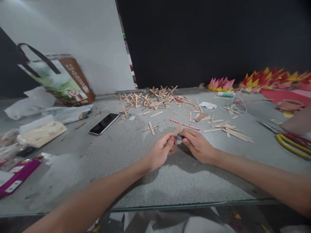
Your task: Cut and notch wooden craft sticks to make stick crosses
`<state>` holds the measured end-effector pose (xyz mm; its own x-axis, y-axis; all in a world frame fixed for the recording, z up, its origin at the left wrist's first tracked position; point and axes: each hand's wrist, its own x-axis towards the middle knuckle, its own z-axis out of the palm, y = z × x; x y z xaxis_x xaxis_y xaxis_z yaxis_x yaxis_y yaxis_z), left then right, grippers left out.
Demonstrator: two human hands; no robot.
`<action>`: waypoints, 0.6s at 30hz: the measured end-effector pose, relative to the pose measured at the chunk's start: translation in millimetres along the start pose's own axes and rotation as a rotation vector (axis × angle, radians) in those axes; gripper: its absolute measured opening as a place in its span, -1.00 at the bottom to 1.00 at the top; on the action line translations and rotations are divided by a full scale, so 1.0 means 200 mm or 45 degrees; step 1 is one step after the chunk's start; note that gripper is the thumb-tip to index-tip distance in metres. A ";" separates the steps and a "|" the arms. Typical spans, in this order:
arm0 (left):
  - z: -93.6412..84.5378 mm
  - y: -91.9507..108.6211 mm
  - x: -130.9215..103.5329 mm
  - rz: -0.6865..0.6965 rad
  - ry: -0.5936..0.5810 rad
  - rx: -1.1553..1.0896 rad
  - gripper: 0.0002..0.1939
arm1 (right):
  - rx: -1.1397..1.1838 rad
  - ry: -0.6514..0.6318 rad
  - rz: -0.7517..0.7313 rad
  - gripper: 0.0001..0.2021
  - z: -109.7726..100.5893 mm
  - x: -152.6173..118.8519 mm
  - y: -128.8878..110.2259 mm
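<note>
My left hand [163,149] pinches a flat wooden craft stick [178,129], which points up and away from me over the middle of the table. Close beside it, my right hand [198,145] is closed on a small dark grey piece [179,137] held against the stick; its kind is too small to tell. Just beyond the hands lie a red-and-white pencil [184,125] and a cross of two joined craft sticks [151,128]. A heap of similar stick crosses [155,98] spreads behind them. Loose craft sticks [234,133] are scattered to the right of my hands.
To the left lie a phone [104,123], a printed carrier bag [65,81] and plastic packets [40,132]. Scissors with yellow and red handles [289,140] lie at the right. Folded red and yellow paper pieces [269,79] line the back right. The table's front edge [194,204] runs below my arms.
</note>
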<state>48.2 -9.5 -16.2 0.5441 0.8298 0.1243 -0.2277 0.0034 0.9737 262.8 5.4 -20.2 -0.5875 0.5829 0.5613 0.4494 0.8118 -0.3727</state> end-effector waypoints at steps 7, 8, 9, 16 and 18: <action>0.00 0.00 0.00 -0.017 0.014 0.009 -0.49 | -0.021 -0.010 0.007 -0.67 0.00 0.00 0.00; 0.00 0.00 0.00 -0.018 0.015 0.012 -0.49 | -0.027 -0.010 0.004 -0.67 0.00 0.00 0.00; 0.00 0.00 0.00 -0.014 0.013 0.014 -0.49 | -0.034 -0.007 0.002 -0.68 0.00 0.00 0.00; 0.00 -0.01 0.00 0.011 -0.048 0.006 -0.50 | -0.045 0.010 0.006 -0.70 0.00 0.01 0.00; 0.00 -0.01 0.00 0.013 -0.048 -0.003 -0.50 | -0.036 0.006 -0.006 -0.69 0.00 0.01 0.00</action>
<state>48.3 -9.4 -18.1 0.5717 0.8083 0.1410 -0.2352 -0.0032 0.9719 261.1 6.1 -19.8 -0.5862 0.5790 0.5666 0.4657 0.8132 -0.3492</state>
